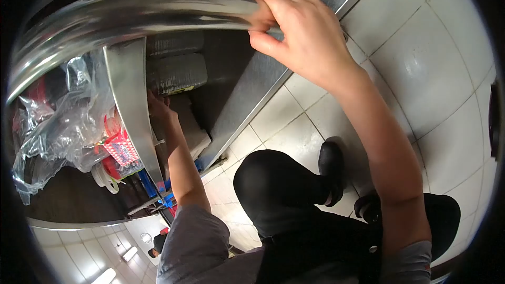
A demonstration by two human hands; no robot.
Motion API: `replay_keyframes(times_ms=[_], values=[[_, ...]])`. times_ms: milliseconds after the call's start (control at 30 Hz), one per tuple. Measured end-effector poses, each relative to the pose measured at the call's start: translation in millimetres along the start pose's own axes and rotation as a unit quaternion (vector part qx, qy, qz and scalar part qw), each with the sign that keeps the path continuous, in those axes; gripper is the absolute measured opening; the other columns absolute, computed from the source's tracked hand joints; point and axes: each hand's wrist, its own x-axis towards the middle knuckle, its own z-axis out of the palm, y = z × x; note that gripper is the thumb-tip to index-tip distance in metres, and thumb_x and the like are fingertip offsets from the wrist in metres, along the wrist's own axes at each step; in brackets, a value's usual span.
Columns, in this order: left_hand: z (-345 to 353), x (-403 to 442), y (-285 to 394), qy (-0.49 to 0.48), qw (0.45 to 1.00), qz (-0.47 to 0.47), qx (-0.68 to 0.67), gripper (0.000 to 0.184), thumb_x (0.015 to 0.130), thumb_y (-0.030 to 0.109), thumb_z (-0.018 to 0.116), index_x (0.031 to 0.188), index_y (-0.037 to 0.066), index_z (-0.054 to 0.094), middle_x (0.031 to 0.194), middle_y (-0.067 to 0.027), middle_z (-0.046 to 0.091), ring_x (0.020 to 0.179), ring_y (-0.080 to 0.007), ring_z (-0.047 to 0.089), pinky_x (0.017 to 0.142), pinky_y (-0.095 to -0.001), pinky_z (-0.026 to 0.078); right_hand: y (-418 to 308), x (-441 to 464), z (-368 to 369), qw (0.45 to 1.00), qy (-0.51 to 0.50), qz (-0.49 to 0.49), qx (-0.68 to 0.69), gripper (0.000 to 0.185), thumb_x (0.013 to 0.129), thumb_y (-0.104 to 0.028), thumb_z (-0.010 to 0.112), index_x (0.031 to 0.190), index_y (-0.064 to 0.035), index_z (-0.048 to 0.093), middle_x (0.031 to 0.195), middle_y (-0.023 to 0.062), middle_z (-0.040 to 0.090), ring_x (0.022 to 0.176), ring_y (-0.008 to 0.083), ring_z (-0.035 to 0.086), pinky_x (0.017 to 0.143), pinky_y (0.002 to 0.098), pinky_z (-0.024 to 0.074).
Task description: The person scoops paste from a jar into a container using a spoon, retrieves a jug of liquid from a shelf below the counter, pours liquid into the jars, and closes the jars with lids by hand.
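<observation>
- The wrapped package (181,75) lay on the dark shelf (226,63), behind the metal upright (129,89), with a second wrapped package (173,43) just beside it.
- The left hand (162,108) reached in past the upright, close to the near edge of the first package. Its fingertips were lost in shadow, so whether the fingers were spread, pressed together or touching the wrap could not be told.
- The right hand (307,34) was up on the shiny metal bar (179,10), its fingers curled over the top and the thumb lying along the near side.
- The bar looked stiff and fixed, smooth enough to be slippery under a damp palm; a full wrap of the fingers seemed the right hold.
- The package seemed dense and rather heavy, firm at its rounded corners, with a slick, glossy film that might slide or tear under a fingertip pinch.
- The better hold on it appeared to be a broad one, the palm against the near end and the fingers under the lower edge, rather than a tug at the film.
- A pale block (192,131) sat near the left wrist and left little elbow room.
- The clear plastic bag (68,126) beyond the upright looked light, limp and easily snagged, with a red checked packet (122,148) beside it.
</observation>
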Motion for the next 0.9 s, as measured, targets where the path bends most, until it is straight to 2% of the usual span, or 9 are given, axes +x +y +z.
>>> replay_keyframes(times_ms=[67, 100, 300, 500, 600, 700, 800, 867, 900], values=[[-19.9, 1.1, -8.6, -0.006, 0.997, 0.036, 0.061, 0.090, 0.085, 0.046, 0.077, 0.156, 0.012, 0.033, 0.159, -0.0077, 0.035, 0.145, -0.0223, 0.031, 0.119, -0.0514, 0.023, 1.7, 0.2, -0.3, 1.000, -0.003, -0.003, 0.010, 0.026, 0.072, -0.016, 0.078, 0.087, -0.0108, 0.057, 0.080, -0.0015, 0.066, 0.080, 0.0243, 0.059, 0.072, 0.0393, 0.0520], [-26.2, 13.4, -22.8, -0.007, 0.997, 0.034, 0.063, 0.090, 0.085, 0.046, 0.077, 0.156, 0.012, 0.033, 0.159, -0.0077, 0.035, 0.145, -0.0223, 0.031, 0.119, -0.0514, 0.023, 2.5, -0.4, 0.6, 1.000, -0.004, -0.001, 0.009, 0.026, 0.072, -0.016, 0.078, 0.087, -0.0108, 0.057, 0.080, -0.0015, 0.066, 0.080, 0.0243, 0.059, 0.072, 0.0393, 0.0520], [-8.2, 58.1, -62.1, -0.027, 0.993, 0.019, 0.111, 0.125, 0.081, 0.039, 0.083, 0.159, 0.016, -0.011, 0.166, -0.0102, 0.016, 0.149, -0.0283, 0.024, 0.122, -0.0508, 0.018, 6.1, -2.6, 3.8, 1.000, 0.010, -0.014, 0.010, 0.030, 0.070, -0.017, 0.080, 0.089, -0.0110, 0.057, 0.078, -0.0025, 0.066, 0.078, 0.0235, 0.059, 0.070, 0.0382, 0.0521], [13.8, 24.1, -48.4, 0.031, 0.995, 0.090, 0.015, 0.123, 0.079, 0.023, 0.086, 0.159, 0.013, -0.007, 0.162, -0.0145, 0.021, 0.144, -0.0310, 0.032, 0.122, -0.0497, 0.026, 11.9, -5.0, 10.1, 0.996, 0.070, -0.051, 0.004, 0.032, 0.069, -0.018, 0.081, 0.090, -0.0123, 0.058, 0.078, -0.0031, 0.066, 0.078, 0.0229, 0.059, 0.069, 0.0369, 0.0527], [2.1, 22.3, -58.7, -0.049, 0.984, 0.168, -0.016, 0.120, 0.078, 0.016, 0.084, 0.159, 0.012, -0.005, 0.159, -0.0161, 0.026, 0.140, -0.0325, 0.036, 0.120, -0.0490, 0.032, 11.5, -6.2, 10.2, 0.996, 0.073, -0.043, 0.018, 0.033, 0.068, -0.018, 0.081, 0.091, -0.0125, 0.058, 0.076, -0.0034, 0.066, 0.076, 0.0229, 0.059, 0.067, 0.0363, 0.0526], [1.8, -44.7, -53.4, 0.019, 0.974, 0.215, 0.072, 0.117, 0.080, 0.018, 0.084, 0.160, 0.015, -0.002, 0.158, -0.0142, 0.030, 0.140, -0.0309, 0.038, 0.119, -0.0526, 0.027, 7.5, -8.9, 12.8, 0.998, 0.061, -0.032, 0.000, 0.036, 0.069, -0.018, 0.081, 0.098, -0.0140, 0.060, 0.088, -0.0020, 0.067, 0.081, 0.0238, 0.059, 0.072, 0.0373, 0.0523], [-0.2, -114.7, -38.5, -0.009, 0.994, 0.102, -0.030, 0.110, 0.085, 0.025, 0.080, 0.160, 0.021, 0.000, 0.157, -0.0084, 0.035, 0.139, -0.0274, 0.041, 0.118, -0.0567, 0.020, -11.9, -17.4, 21.3, 0.991, 0.119, -0.002, -0.067, 0.038, 0.071, -0.017, 0.078, 0.105, -0.0159, 0.062, 0.106, 0.0002, 0.067, 0.095, 0.0250, 0.060, 0.083, 0.0402, 0.0500], [-8.3, -135.1, -41.4, -0.127, 0.985, 0.091, -0.077, 0.106, 0.089, 0.032, 0.076, 0.160, 0.027, -0.002, 0.157, -0.0026, 0.038, 0.139, -0.0241, 0.042, 0.117, -0.0606, 0.014, -45.3, -39.6, 40.7, 0.978, 0.166, -0.122, 0.037, 0.039, 0.078, -0.021, 0.074, 0.114, -0.0165, 0.063, 0.109, 0.0035, 0.065, 0.098, 0.0253, 0.060, 0.085, 0.0397, 0.0487], [-13.2, -144.4, -43.7, -0.119, 0.985, 0.092, -0.080, 0.106, 0.089, 0.032, 0.076, 0.160, 0.027, -0.002, 0.157, -0.0026, 0.038, 0.139, -0.0241, 0.042, 0.117, -0.0606, 0.014, -64.8, -51.4, 51.1, 0.966, 0.170, -0.177, 0.080, 0.039, 0.081, -0.023, 0.072, 0.118, -0.0172, 0.063, 0.112, 0.0043, 0.064, 0.101, 0.0252, 0.060, 0.088, 0.0401, 0.0480]])
